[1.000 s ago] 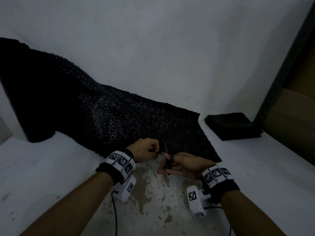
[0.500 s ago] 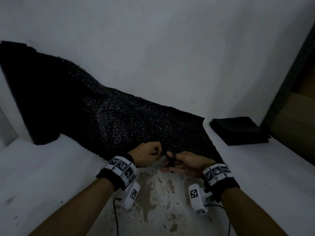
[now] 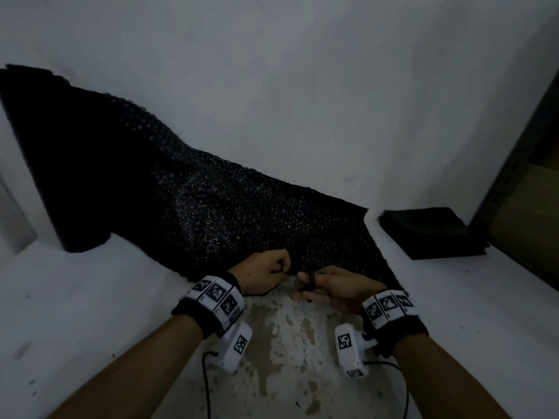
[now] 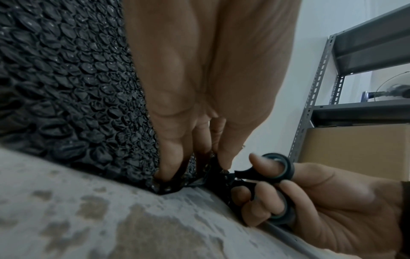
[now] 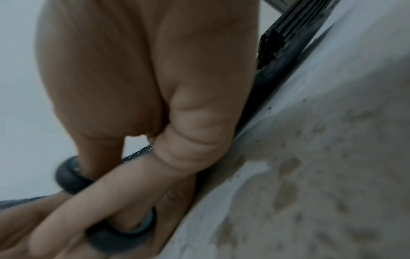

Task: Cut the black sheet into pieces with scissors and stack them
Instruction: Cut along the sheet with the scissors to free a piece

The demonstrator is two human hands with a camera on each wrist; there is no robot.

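- While the left hand pinches the near edge of the black sheet, its curled fingers lift that edge a little off the table, probably to keep the bubbled film taut where the blades enter.
- Just beside it, the right hand grips the scissors, thumb through one loop and fingers through the other; the blades are hidden in the sheet's edge, so I cannot tell how far they have bitten.
- Most of the sheet lies spread on the table, its far end rising against the white wall, which keeps the uncut length clear of the hands.
- Well apart to the right sits the stack of cut pieces, seemingly parked within reach for the next piece.
- No brand or readable writing shows; the wristbands carry only black-and-white square marker patterns.
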